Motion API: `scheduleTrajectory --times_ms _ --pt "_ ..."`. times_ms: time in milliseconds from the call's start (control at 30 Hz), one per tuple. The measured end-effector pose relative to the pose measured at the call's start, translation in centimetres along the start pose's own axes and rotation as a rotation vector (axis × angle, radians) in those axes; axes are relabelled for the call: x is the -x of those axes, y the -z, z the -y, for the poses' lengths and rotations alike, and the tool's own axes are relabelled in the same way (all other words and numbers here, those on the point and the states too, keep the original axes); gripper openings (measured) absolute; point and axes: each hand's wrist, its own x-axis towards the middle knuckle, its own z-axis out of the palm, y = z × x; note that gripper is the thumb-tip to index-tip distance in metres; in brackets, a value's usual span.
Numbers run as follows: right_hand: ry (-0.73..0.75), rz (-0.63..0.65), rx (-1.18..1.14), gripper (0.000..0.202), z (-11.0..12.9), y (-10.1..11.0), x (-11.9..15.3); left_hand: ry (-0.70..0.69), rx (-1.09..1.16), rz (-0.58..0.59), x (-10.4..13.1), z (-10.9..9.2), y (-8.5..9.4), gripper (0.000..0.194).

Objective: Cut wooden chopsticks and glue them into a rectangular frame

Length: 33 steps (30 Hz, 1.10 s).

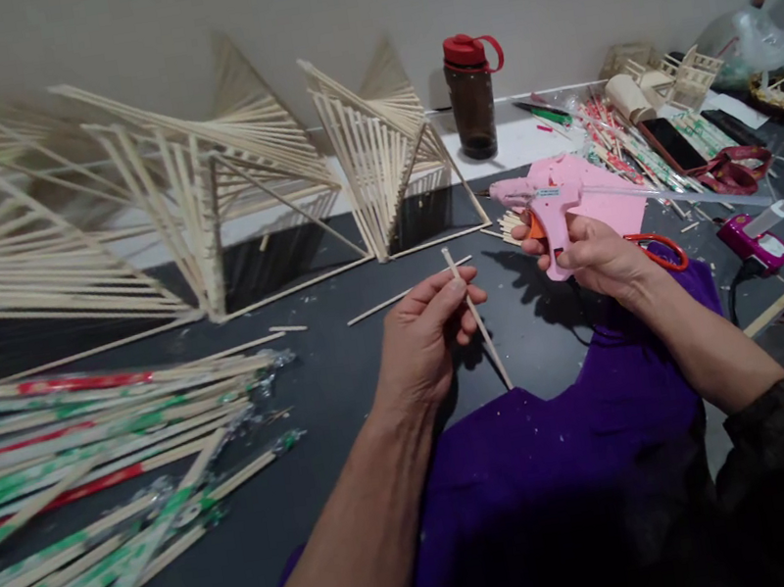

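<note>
Between the thumb and fingers of my left hand (433,322) is a thin wooden chopstick (486,338), tilted, its lower end near the purple cloth (536,449). My right hand (598,256) is wrapped round the handle of a pink glue gun (551,209), a finger at its orange trigger. The nozzle points left, apart from the chopstick, and a clear glue stick (674,197) sticks out of the back. Behind my hands stands a twisted structure of chopsticks (377,152). Another loose chopstick (379,307) lies on the dark tabletop just beyond my left hand.
Paper-wrapped chopsticks (90,450) are spread at the left. A brown bottle with a red lid (472,102) stands by the wall. At the right are pink paper (607,195), orange-handled scissors (664,248), a phone (672,145) and a magenta power adapter (756,244) with cables.
</note>
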Motion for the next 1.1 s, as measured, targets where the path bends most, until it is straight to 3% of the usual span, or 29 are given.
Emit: scheduleTrajectory --times_ms 133,233,333,433,500,567,667,767,867,933,1000,1100 --pt "0.015 -0.017 0.028 0.049 0.2 -0.2 -0.1 0.002 0.001 -0.005 0.0 0.0 0.0 0.025" --pt "0.037 -0.099 0.159 0.039 1.0 0.8 0.5 0.002 0.002 -0.006 0.0 0.0 0.0 0.023" --pt "0.069 -0.244 0.514 0.031 2.1 3.4 2.0 0.001 0.004 -0.006 0.1 0.0 -0.1 0.022" --pt "0.246 -0.424 1.085 0.027 2.7 7.3 3.5 0.007 0.017 0.004 0.1 0.0 -0.2 0.020" --pt "0.336 -0.417 1.398 0.037 2.5 9.9 4.0 0.008 0.030 0.017 0.1 0.1 -0.3 0.018" --pt "0.328 -0.373 1.571 0.040 1.9 12.4 4.0 0.007 0.040 0.025 0.1 0.2 -0.2 0.018" --pt "0.312 -0.305 1.644 0.040 1.1 15.1 3.4 -0.005 0.057 0.020 0.0 0.4 -0.1 0.021" --pt "0.268 -0.236 1.670 0.037 1.6 16.1 3.4 -0.016 0.068 0.017 -0.1 0.5 -0.1 0.026" --pt "0.243 -0.277 1.789 0.027 3.4 14.1 4.7 -0.020 0.079 0.018 -0.2 0.5 0.0 0.028" --pt "0.311 -0.366 1.817 0.029 4.5 10.6 6.0 -0.023 0.087 0.021 -0.2 0.4 0.0 0.028" --pt "0.453 -0.424 1.675 0.025 5.0 6.0 7.2 -0.023 0.101 0.034 -0.1 0.2 -0.1 0.027" --pt "0.481 -0.144 1.345 0.016 3.8 -1.1 7.4 -0.011 0.142 0.063 0.2 -0.2 -0.4 0.026"
